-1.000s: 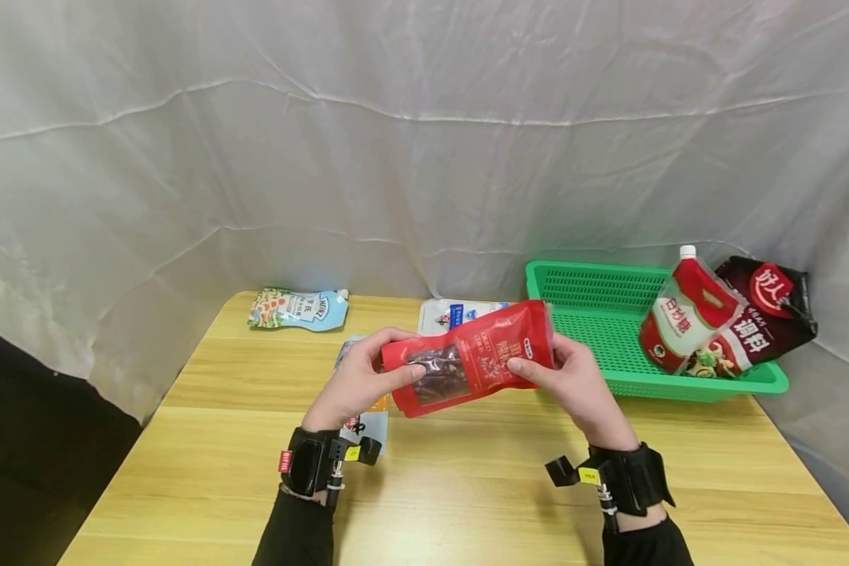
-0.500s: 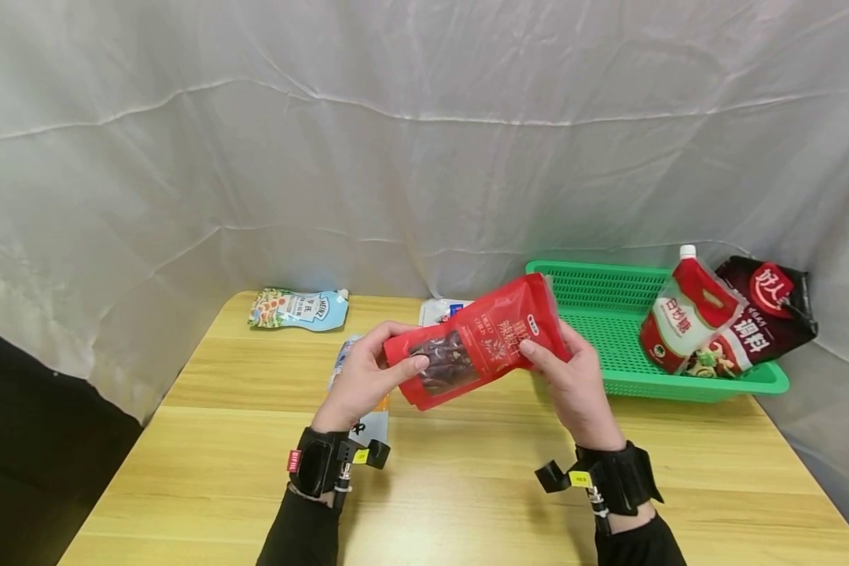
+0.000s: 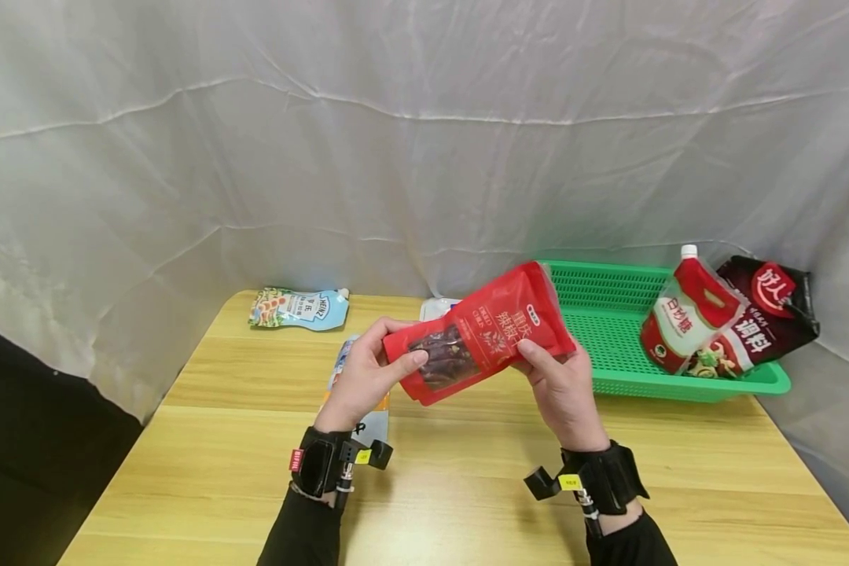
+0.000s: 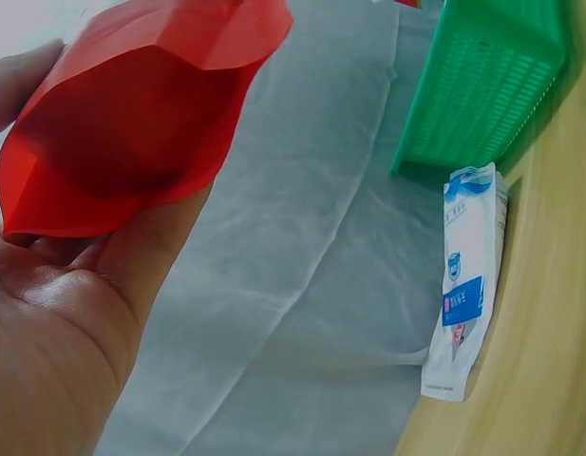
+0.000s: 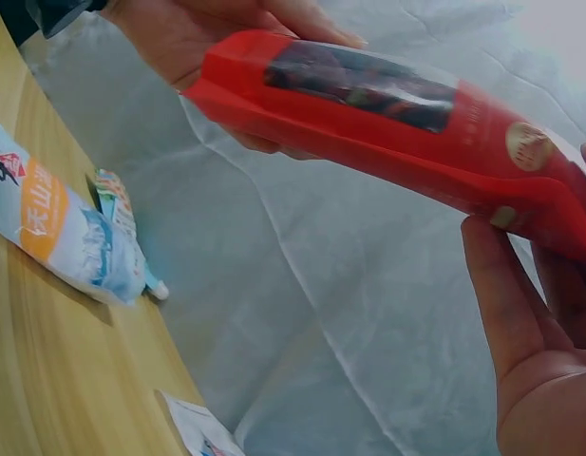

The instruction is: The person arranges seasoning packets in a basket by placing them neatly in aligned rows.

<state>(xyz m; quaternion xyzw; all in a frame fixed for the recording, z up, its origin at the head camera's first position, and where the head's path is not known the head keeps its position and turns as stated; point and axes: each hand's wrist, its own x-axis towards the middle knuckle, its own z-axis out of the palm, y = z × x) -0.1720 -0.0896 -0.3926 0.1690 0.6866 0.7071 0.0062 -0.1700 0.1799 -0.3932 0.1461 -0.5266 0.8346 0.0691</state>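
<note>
The pouch (image 3: 477, 334) has tilted more steeply; the left hand (image 3: 361, 376) and right hand (image 3: 560, 389) pinch its ends, and it mostly hides the far white pack (image 3: 435, 308).

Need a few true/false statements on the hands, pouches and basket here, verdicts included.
1. The left hand and right hand both hold the red dried-chili pouch. True.
2. The Heinz pouch lies on the wooden table. True.
3. The red dried-chili pouch rests on the wooden table. False: both hands hold it up.
4. The white sugar pouch is in the green basket. True.
5. The green basket stands left of the Heinz pouch. False: it stands to the right.
</note>
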